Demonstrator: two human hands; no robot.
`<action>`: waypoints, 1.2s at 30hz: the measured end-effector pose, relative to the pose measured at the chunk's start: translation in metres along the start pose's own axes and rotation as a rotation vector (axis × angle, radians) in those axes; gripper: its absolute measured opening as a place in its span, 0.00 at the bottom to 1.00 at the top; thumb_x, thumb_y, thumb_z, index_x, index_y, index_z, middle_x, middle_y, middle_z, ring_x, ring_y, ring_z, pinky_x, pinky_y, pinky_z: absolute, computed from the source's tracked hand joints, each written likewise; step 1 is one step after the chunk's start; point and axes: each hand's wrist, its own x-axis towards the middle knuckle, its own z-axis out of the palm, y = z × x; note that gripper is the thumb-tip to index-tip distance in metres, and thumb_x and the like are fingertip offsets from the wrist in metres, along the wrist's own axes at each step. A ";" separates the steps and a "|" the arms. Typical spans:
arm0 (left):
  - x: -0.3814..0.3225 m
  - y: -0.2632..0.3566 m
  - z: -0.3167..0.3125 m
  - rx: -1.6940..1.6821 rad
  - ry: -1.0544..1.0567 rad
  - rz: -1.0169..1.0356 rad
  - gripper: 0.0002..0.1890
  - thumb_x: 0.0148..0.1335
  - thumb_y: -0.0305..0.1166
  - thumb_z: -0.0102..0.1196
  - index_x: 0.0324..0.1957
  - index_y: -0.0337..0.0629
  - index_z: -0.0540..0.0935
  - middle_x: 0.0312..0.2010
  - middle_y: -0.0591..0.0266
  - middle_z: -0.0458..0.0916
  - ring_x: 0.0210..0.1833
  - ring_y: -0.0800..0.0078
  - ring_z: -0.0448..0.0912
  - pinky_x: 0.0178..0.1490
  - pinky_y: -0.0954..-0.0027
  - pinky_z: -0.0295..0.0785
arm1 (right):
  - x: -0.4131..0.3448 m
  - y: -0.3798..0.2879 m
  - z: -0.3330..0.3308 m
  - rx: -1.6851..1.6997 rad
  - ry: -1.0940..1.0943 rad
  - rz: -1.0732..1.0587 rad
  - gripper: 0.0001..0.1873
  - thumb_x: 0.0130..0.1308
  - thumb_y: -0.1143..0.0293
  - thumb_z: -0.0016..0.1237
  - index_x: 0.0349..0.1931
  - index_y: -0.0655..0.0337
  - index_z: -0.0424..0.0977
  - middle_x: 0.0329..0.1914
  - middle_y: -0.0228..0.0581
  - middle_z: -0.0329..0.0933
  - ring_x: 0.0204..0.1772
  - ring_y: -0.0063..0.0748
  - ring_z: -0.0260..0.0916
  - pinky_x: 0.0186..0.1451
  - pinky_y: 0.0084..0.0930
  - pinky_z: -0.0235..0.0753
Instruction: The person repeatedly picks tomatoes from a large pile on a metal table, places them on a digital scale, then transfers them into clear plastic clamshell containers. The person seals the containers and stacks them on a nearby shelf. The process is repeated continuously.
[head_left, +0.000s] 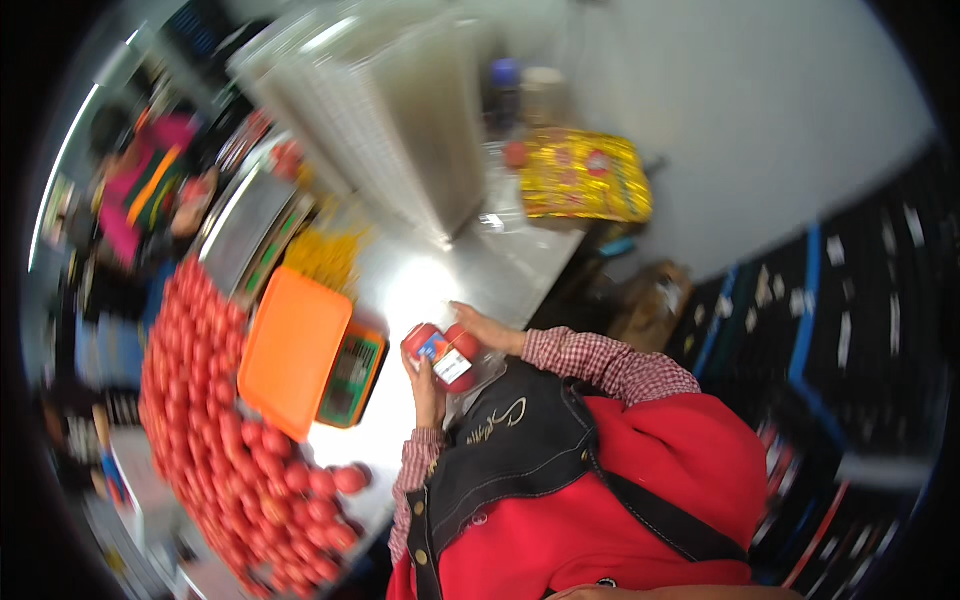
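Between my two hands is a clear plastic pack of tomatoes bearing a blue and orange label and a white sticker. My left hand grips its near left side, thumb on top. The far right edge is held by my right hand, with fingers along the clear plastic. Left of the pack stands a scale with an orange tray and a green display panel. A large heap of tomatoes covers the left part of the metal table.
Tall stacks of clear plastic trays stand at the back, beside a yellow foil package. Yellow bands lie near a second scale. A person in pink is at the far left. Dark crates stand at right.
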 end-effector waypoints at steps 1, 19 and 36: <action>-0.004 0.007 0.003 -0.008 -0.035 -0.032 0.33 0.68 0.32 0.44 0.69 0.55 0.42 0.61 0.56 0.60 0.61 0.64 0.65 0.63 0.60 0.62 | -0.019 -0.006 0.005 0.021 0.032 0.022 0.41 0.65 0.53 0.45 0.69 0.62 0.39 0.55 0.45 0.66 0.57 0.32 0.65 0.55 0.22 0.68; -0.118 -0.050 0.126 0.293 -1.159 -0.777 0.25 0.67 0.34 0.44 0.64 0.39 0.58 0.51 0.52 0.72 0.50 0.67 0.74 0.53 0.68 0.69 | -0.541 -0.063 0.077 0.180 1.648 -0.508 0.33 0.60 0.63 0.50 0.64 0.64 0.55 0.57 0.43 0.68 0.57 0.31 0.67 0.60 0.26 0.67; -0.126 -0.106 0.130 0.687 -0.799 -0.748 0.16 0.66 0.34 0.48 0.53 0.41 0.71 0.44 0.63 0.78 0.43 0.76 0.76 0.48 0.75 0.70 | -0.828 0.122 -0.131 -0.621 1.681 1.413 0.36 0.62 0.38 0.28 0.63 0.52 0.60 0.71 0.47 0.50 0.72 0.51 0.46 0.71 0.43 0.48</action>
